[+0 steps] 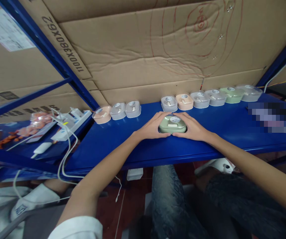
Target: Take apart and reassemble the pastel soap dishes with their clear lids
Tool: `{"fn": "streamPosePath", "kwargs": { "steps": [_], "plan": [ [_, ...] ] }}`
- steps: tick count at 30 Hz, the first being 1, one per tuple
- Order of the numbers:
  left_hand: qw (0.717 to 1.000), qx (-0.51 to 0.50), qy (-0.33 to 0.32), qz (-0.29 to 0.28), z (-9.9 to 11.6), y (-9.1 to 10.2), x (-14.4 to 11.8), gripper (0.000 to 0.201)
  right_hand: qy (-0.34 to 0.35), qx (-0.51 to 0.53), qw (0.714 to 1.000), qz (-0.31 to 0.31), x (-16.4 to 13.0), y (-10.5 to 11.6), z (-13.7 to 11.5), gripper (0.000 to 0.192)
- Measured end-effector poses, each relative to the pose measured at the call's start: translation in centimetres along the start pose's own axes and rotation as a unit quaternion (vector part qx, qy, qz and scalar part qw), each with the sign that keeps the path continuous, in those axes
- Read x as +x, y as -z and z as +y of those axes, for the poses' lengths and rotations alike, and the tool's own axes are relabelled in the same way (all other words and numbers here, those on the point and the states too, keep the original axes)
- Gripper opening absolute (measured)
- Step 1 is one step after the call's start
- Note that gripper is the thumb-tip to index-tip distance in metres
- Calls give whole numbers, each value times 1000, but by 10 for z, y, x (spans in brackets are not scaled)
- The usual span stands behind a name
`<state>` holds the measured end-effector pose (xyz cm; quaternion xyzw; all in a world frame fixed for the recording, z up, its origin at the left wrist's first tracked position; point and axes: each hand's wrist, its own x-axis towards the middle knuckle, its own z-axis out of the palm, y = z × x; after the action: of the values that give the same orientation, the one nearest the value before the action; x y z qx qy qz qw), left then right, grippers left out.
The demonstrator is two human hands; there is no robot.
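Green box (175, 119), apparently resting on blue table (222, 122) | long axis left-right, pale tab (172, 125) facing table's front | left hand (151, 126), right hand (192, 126): fingers curled around its sides | other boxes (169, 104) behind | cardboard wall (133, 49) | red floor (129, 205)

Blue flat-topped metal table (118, 132). Behind table: brown creased cardboard wall (123, 43), black print, red ring-shaped lines (201, 24). At table's left end: slanting blue metal post (52, 63). Below table: dark red tiled floor (110, 209), pale seams.
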<state>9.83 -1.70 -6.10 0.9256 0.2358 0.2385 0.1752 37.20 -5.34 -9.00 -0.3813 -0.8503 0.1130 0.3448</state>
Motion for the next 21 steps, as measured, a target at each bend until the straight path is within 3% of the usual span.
{"fn": "streamPosePath", "kwargs": {
  "steps": [7,11,15,21],
  "plan": [
    [1000,3,-9,4,7,6,0,74,-3,21,1000,-3,2,3,3,99],
    [1000,10,-14,-5,8,12,-1,69,-64,128,990,7,1,4,10,97],
    [999,41,2,-23,9,25,-2,65,-122,259,958,31,2,5,19,81],
    [989,127,60,-50,7,44,-4,61,-174,291,938,68,5,5,23,60]
  ]
}}
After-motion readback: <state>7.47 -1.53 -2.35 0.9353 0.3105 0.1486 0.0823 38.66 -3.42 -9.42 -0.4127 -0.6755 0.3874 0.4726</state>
